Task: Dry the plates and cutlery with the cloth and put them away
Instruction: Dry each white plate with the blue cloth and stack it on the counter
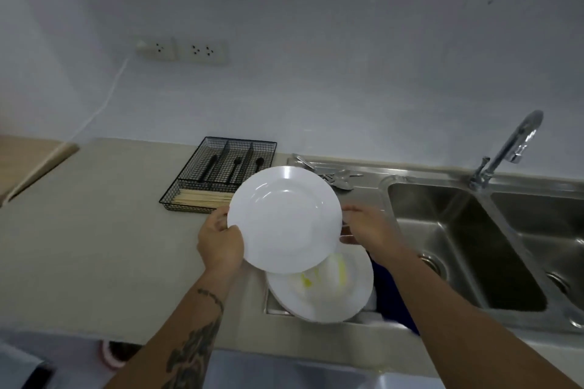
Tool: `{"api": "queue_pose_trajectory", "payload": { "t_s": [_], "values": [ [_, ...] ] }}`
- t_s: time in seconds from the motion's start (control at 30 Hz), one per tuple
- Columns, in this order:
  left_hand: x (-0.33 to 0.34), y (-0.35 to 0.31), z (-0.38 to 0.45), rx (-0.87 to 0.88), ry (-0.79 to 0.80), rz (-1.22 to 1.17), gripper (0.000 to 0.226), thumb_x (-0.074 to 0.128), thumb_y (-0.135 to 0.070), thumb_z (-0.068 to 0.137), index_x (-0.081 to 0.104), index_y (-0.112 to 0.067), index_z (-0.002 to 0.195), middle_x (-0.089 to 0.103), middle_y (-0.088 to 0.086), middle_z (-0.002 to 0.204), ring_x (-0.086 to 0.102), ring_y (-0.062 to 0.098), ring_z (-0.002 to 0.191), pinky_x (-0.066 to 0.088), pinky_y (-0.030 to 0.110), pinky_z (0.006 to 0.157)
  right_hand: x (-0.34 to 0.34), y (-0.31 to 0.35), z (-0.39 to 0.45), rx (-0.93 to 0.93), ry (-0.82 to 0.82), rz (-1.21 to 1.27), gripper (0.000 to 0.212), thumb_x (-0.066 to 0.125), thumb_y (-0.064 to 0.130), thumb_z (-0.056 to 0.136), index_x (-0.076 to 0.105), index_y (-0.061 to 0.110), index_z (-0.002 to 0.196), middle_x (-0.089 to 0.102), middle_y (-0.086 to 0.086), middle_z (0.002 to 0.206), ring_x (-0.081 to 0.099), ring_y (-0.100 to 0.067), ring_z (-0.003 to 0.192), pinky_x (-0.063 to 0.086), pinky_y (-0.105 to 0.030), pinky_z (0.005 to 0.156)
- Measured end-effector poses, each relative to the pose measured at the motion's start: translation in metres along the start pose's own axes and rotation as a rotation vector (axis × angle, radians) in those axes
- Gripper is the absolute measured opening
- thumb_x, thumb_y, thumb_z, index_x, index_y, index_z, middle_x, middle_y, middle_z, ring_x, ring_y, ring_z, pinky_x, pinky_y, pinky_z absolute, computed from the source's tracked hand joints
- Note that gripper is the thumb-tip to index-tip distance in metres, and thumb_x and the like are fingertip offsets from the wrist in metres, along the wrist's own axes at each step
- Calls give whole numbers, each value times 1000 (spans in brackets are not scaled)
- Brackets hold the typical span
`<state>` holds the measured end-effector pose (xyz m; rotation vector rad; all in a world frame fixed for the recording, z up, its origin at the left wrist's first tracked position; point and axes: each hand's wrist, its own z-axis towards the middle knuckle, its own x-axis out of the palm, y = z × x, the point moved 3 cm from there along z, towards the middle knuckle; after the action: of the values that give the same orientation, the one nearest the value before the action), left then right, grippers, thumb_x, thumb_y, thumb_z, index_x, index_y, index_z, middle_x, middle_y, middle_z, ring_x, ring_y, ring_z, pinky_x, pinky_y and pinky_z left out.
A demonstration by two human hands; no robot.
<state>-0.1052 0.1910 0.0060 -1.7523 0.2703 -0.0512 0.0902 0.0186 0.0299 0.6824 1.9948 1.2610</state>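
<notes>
I hold a white plate [284,218] tilted up above the draining board. My left hand [219,241] grips its left rim, thumb on the face. My right hand [366,224] holds the right rim with fingers curled round the edge. Below it lies a second white plate [322,290] with yellow smears, on the draining board. A dark blue cloth [390,294] lies to the right of that plate, partly under my right forearm. Steel cutlery [338,178] lies at the back of the draining board.
A black wire cutlery tray [186,196] with black cutlery and wooden chopsticks stands on the beige counter [94,230], left of the plates. A steel double sink [458,246] with a tap [508,145] is on the right. A wall socket strip [183,49] and cable hang at left.
</notes>
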Motion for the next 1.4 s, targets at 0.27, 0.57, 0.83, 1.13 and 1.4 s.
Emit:
{"api": "queue_pose_trajectory", "payload": {
  "t_s": [0.27,0.57,0.83,1.13,1.4],
  "values": [
    [-104,14,31,-38,-276,-84,50,50,5,84,67,-19,123,66,-2,104,64,22,101,50,30,90,108,29,-9,-46,271,-66,22,53,5,93,67,21,98,70,-11,81,63,-21,71,55,-33,68],
    [-164,55,31,-157,-418,-12,47,47,3,89,65,-15,128,63,11,126,59,32,112,48,39,101,190,-14,-17,52,442,-283,26,51,4,90,72,9,104,73,-16,91,67,-26,74,63,-41,71],
    [-175,75,41,-203,-316,28,45,47,3,91,63,-12,130,64,13,125,59,32,112,46,33,99,208,-50,-14,166,423,-271,20,58,13,92,72,6,104,74,-14,83,70,-22,67,64,-38,70],
    [-179,81,63,-221,-229,99,48,39,3,92,59,-10,134,58,14,136,55,34,121,44,37,106,209,-49,-25,148,406,-226,33,43,1,86,69,6,107,70,-15,81,63,-21,65,59,-34,67],
    [-155,36,56,259,-316,626,44,52,0,80,66,-12,120,55,13,126,50,35,115,46,48,95,176,-23,-38,-30,379,-339,25,53,6,89,62,17,110,70,-11,95,72,-26,82,62,-38,77]
  ]
}}
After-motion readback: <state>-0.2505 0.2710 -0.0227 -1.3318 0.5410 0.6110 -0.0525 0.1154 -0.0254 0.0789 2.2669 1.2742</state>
